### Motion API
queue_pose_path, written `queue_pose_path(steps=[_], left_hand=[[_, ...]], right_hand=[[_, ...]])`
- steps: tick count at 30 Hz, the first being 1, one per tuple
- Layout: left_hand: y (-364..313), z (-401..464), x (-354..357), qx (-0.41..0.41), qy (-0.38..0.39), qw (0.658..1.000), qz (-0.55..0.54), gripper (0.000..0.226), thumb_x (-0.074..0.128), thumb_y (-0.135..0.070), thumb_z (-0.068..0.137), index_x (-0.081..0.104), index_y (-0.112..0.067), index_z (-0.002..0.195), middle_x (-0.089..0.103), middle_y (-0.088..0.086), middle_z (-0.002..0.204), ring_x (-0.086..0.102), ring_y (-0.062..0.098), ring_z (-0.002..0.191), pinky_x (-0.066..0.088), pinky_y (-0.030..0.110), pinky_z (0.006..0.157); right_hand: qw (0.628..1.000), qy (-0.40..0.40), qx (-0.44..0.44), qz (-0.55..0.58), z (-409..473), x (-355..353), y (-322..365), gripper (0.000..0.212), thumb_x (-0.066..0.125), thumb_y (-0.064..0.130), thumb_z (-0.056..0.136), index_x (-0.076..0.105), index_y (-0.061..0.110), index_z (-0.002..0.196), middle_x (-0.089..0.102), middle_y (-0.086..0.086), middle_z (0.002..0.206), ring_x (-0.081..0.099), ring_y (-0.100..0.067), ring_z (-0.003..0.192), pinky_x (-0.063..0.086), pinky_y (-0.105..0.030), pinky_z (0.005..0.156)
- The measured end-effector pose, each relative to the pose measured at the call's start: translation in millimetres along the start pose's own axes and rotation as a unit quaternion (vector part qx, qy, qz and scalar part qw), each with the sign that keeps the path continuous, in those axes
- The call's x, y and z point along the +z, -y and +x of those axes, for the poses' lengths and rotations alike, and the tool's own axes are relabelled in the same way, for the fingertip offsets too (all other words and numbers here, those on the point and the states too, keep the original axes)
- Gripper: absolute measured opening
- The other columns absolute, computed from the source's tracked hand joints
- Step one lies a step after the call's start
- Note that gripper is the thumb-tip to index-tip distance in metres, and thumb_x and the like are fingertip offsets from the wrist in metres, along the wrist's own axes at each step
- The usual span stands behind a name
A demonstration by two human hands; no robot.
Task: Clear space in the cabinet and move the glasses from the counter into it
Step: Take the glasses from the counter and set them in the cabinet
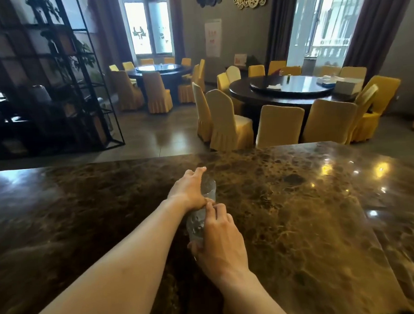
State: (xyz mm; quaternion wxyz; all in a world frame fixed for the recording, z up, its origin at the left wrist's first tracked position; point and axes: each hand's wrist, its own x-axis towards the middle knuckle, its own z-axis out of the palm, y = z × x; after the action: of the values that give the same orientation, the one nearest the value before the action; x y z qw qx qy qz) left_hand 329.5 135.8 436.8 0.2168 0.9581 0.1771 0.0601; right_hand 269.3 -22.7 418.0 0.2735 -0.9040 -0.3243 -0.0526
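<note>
Glasses are in the middle of the marble desk, two clear tumblers as far as I can tell, one behind the other in a line that runs away from the person. They are blurred and partly covered by the hands, so I cannot tell if they stand on the desk or are already lifted a little, and I cannot tell if they touch each other.

The left hand reaches farther out and is wrapped on the far glass, with the thumb side toward the near glass and one finger stretched forward beyond the rim. The right hand is closer to the body and its fingers are curled around the near glass. So both hands are clamped, each on its own glass, and they almost meet between the two glasses.

The long axis of each glass seems to lean away from the person, roughly along the same line as the forearms. In my judgement the step in hand is picking up both glasses to carry them to the cabinet. The cabinet is not in view from here, so the person probably must turn away from the desk.

Beyond the far edge of the desk there are round dining tables with yellow chairs, and to the left of them a black metal shelf.
</note>
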Motion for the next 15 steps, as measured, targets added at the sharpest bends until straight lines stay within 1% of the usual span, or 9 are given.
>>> queue_pose_path(steps=[5,8,11,15], left_hand=[[0,-6,-1,-0.014,-0.038,0.999,0.001,0.091,0.086,-0.037,0.074,0.037,-0.025,0.150,0.044,0.002,0.144,0.049,0.027,0.130,0.049,0.039,0.102],[3,-17,-12,-0.018,-0.095,0.995,-0.001,0.090,0.086,-0.039,0.073,0.040,-0.024,0.148,0.047,0.002,0.142,0.052,0.026,0.127,0.050,0.037,0.099],[5,-32,-42,-0.009,-0.142,0.990,0.004,0.090,0.088,-0.042,0.069,0.043,-0.024,0.145,0.050,0.000,0.138,0.055,0.024,0.123,0.050,0.037,0.100],[9,-62,-90,0.006,-0.179,0.984,0.010,0.091,0.089,-0.046,0.066,0.046,-0.024,0.144,0.052,0.000,0.136,0.056,0.023,0.121,0.046,0.037,0.101]], right_hand=[[1.000,0.013,0.008,0.003,3,-4,3,0.093,0.082,0.031,0.077,0.027,0.016,0.150,0.039,0.001,0.137,0.049,-0.016,0.120,0.053,-0.029,0.093],[1.000,0.023,0.015,-0.004,4,-8,6,0.082,0.083,0.028,0.076,0.037,0.016,0.143,0.042,0.000,0.132,0.052,-0.018,0.116,0.054,-0.029,0.089],[0.999,0.026,0.026,0.004,4,-12,10,0.071,0.084,0.026,0.074,0.046,0.016,0.133,0.044,0.000,0.127,0.055,-0.019,0.113,0.054,-0.028,0.086],[1.000,0.014,0.022,0.003,-4,-19,22,0.073,0.086,0.028,0.072,0.048,0.014,0.133,0.045,0.000,0.124,0.057,-0.019,0.111,0.057,-0.027,0.084]])
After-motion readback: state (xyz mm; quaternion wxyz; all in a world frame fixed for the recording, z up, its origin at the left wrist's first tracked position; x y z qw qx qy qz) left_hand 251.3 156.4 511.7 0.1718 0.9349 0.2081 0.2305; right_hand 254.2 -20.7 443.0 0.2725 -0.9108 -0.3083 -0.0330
